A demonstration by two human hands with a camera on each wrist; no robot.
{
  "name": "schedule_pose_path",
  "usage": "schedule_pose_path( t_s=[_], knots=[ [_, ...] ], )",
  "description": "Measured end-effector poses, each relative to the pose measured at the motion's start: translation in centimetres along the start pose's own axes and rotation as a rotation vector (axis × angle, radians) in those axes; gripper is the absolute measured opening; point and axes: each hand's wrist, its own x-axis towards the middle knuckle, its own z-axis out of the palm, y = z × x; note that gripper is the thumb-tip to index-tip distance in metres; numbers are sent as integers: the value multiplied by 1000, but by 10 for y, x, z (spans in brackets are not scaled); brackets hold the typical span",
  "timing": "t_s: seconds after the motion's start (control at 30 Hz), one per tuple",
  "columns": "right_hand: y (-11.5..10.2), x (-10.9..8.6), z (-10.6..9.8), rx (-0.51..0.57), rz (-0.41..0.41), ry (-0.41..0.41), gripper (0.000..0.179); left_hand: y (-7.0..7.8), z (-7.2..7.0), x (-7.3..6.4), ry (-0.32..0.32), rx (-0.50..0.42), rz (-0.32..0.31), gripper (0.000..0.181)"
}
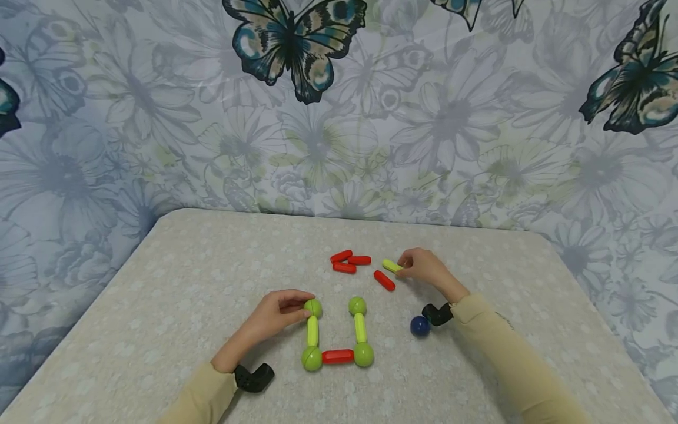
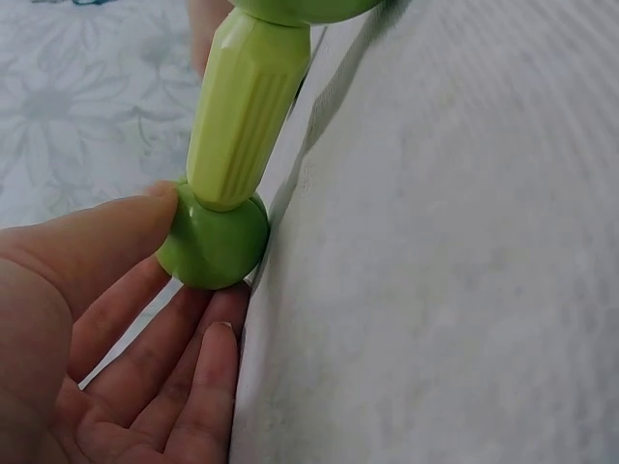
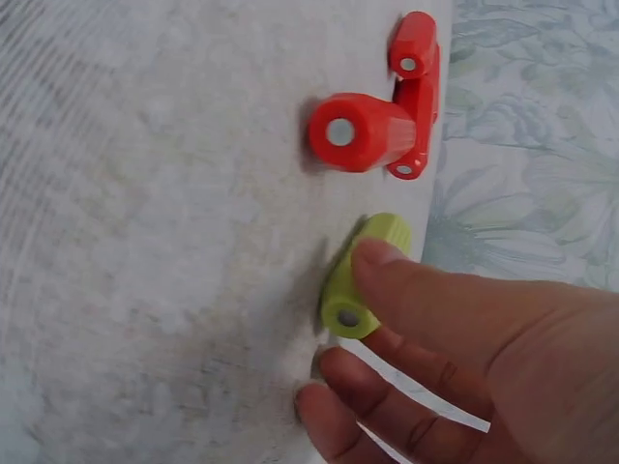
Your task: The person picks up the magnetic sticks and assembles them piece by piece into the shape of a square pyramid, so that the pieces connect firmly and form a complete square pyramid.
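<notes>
My left hand (image 1: 271, 317) holds the far left green ball (image 1: 313, 308) between thumb and fingers. That ball belongs to a U-shaped figure lying on the table, where two yellow-green rods (image 1: 313, 332) and a red rod (image 1: 338, 357) join several green balls (image 1: 364, 354). In the left wrist view the thumb touches the side of the held ball (image 2: 215, 242), beside its ribbed rod (image 2: 247, 111). Farther back, my right hand (image 1: 425, 268) pinches a loose yellow-green rod (image 1: 391, 266) close to the tabletop. A round grey metal end (image 3: 347, 316) of this rod faces the right wrist camera.
Three red rods (image 1: 344, 268) lie together near the table's back. Another red rod (image 1: 384, 281) lies just left of the right hand. A dark blue ball (image 1: 420, 326) sits below the right wrist, next to its black wrist camera (image 1: 437, 314). Patterned fabric (image 1: 339, 165) hangs behind the table (image 1: 212, 253).
</notes>
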Motion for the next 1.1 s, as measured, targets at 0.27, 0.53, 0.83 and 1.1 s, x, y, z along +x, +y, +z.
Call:
schedule_pose_path(
  t_s=[0.27, 0.53, 0.83, 1.1],
  knots=[
    [-6, -6, -1, 19, -40, 42, 13, 0, 3, 2, 29, 18, -7, 33],
    [-55, -22, 8, 47, -191, 89, 16, -2, 2, 2, 33, -1, -4, 32],
    [-91, -37, 45, 153, -377, 12, 16, -1, 3, 2, 38, -14, -22, 33],
    [-91, -37, 63, 206, -362, -9, 13, -2, 3, 1, 37, -28, -28, 32]
  ],
)
